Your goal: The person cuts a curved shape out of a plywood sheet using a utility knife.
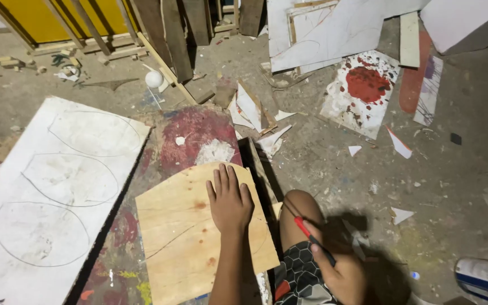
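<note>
1. The left hand (230, 202) lies flat and palm down, fingers together and stretched out, on a plywood piece (190, 237). It grips nothing.
2. That plywood piece is pale, with visible grain and small knots. Its top edge is cut to a rounded curve, and a thin dark line is drawn across its face.
3. The plywood rests on a paint-stained workbench (190, 133), mottled red, white and yellow, with a rough, worn surface.
4. The right hand (343, 271) rests on the person's bare knee and is closed around a red and black pencil (312, 236), which points up and to the left.
5. To the left lies a white board (52, 197) with three leaf-like outlines pencilled on it.
6. The concrete floor (453, 169) is dusty and strewn with white offcuts; a red-splattered panel (362, 90) lies further off.
</note>
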